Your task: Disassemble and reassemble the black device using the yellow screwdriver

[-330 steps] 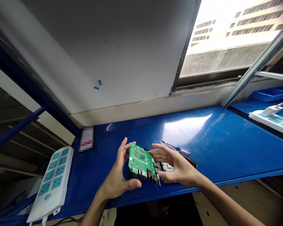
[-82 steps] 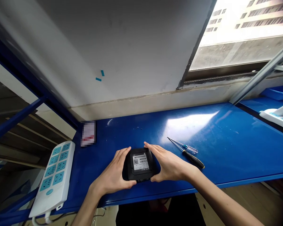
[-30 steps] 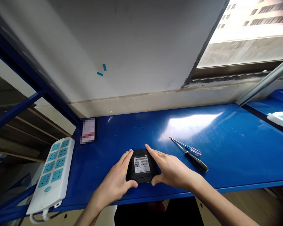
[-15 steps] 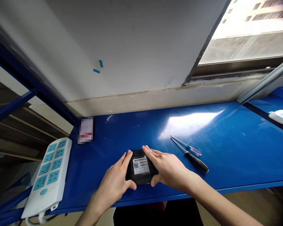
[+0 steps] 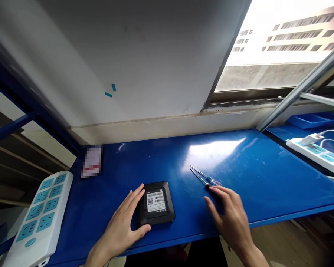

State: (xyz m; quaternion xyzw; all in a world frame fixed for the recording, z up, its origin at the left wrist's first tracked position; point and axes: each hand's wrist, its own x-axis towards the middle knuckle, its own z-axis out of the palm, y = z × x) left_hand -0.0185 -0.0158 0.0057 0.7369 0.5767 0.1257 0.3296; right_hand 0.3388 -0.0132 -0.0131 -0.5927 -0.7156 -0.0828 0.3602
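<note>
A flat black device box (image 5: 171,207) with a white barcode label (image 5: 156,201) lies on the blue table. My left hand (image 5: 122,218) braces its left side, fingers at the far left corner and thumb at the near edge. To the right, my right hand (image 5: 231,211) hovers over a black-handled screwdriver (image 5: 199,177), thumb apart from the fingers and nothing gripped. Its handle is mostly hidden under that hand. Touching or close beside it is a second screwdriver with a clear handle (image 5: 215,181).
Tiny dark bits, perhaps screws (image 5: 154,155), lie toward the back of the blue table (image 5: 133,163). A white power strip (image 5: 43,211) stands at the left, and a blurred-out packet (image 5: 91,162) behind it. Another power strip (image 5: 320,152) and a blue tray (image 5: 314,119) are at the far right.
My right hand has left the box and moved right, over the screwdrivers. The left hand stays at the box. The whole view has shifted somewhat to the right.
</note>
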